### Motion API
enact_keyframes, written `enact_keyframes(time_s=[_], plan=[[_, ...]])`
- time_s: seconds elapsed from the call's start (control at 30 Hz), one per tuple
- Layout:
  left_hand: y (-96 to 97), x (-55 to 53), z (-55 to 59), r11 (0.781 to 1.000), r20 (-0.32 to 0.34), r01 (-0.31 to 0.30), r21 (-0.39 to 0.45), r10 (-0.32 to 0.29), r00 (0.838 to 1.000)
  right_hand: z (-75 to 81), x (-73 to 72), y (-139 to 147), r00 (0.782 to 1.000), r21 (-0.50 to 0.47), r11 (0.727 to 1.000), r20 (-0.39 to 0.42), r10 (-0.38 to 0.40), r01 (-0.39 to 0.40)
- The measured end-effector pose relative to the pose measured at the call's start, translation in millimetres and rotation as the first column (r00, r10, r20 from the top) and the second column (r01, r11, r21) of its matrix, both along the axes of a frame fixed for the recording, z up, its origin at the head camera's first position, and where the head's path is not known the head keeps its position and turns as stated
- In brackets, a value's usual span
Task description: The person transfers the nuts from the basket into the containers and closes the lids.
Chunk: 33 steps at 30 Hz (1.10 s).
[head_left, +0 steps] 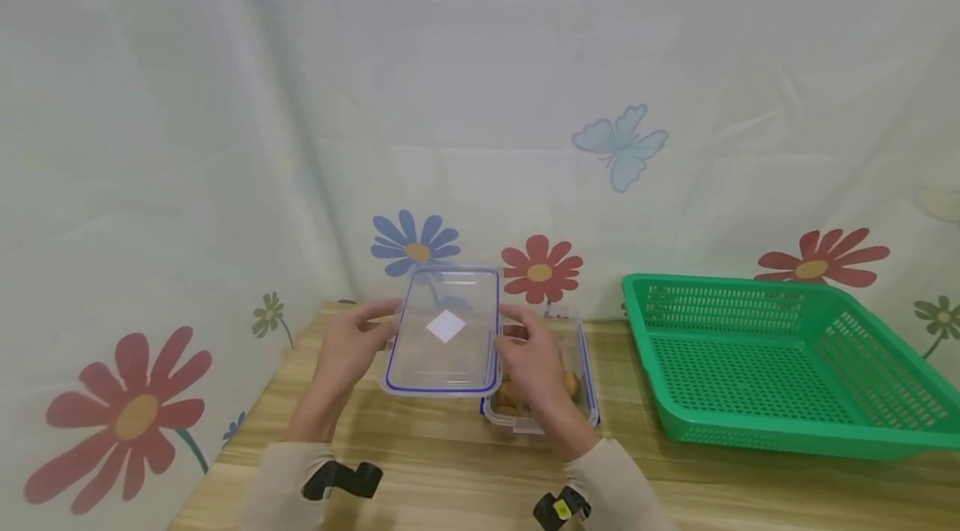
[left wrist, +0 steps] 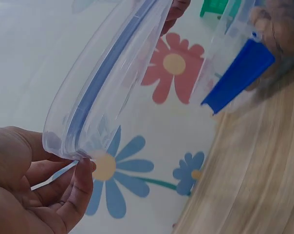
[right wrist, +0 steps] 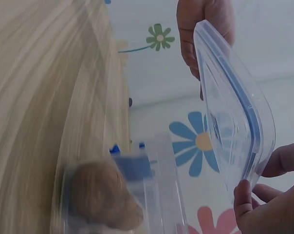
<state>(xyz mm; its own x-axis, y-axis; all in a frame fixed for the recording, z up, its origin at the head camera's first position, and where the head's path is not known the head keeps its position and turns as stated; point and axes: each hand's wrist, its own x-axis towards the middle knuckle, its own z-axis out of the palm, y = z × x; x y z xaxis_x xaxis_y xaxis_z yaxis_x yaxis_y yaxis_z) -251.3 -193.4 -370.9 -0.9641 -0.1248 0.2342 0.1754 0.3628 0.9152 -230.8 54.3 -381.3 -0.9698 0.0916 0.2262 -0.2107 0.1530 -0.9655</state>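
A clear plastic lid (head_left: 450, 366) with a blue sealing strip and a white diamond-shaped label is held up between both hands, tilted. My left hand (head_left: 348, 352) pinches its left edge between thumb and fingers, while my right hand (head_left: 534, 360) pinches the right edge. Behind and partly under the right hand, a clear food container (head_left: 588, 364) stands uncovered on the table. Brown rounded lumps (right wrist: 98, 195), possibly potatoes, lie inside it, partly hidden by the right hand and lid. A blue latch (left wrist: 242, 75) hangs outward from the container's side in the left wrist view.
To the right on the wood-grain table (head_left: 435, 464) sits a large green plastic basket (head_left: 757, 423) with perforated sides and bottom. A pale curtain (head_left: 480, 81) printed with flowers and a butterfly hangs behind the table and along its left side.
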Motion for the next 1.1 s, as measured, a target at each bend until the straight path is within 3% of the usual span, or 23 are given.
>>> enact_keyframes(time_s=[0.2,0.43,0.67,1.1], plan=[[25.8,-4.4,-0.9,0.997,-0.032,0.028,0.071,-0.026,0.999,1.6,0.9,27.2,1.0,0.017,1.0,-0.025,0.004,-0.004],[55.3,-6.2,-3.7,0.992,-0.065,0.07,0.105,-0.063,0.996,3.3,1.0,53.6,0.997,0.053,0.996,0.017,-0.075,0.074],[81.2,-7.9,-6.7,0.983,-0.085,0.122,0.136,-0.111,0.99,9.8,6.7,80.5,0.99,0.14,0.985,0.084,-0.112,0.1],[102.0,-10.5,-10.2,0.956,-0.082,0.171,0.237,-0.156,0.984,5.8,4.1,104.6,0.988,0.128,0.987,0.107,-0.114,0.1]])
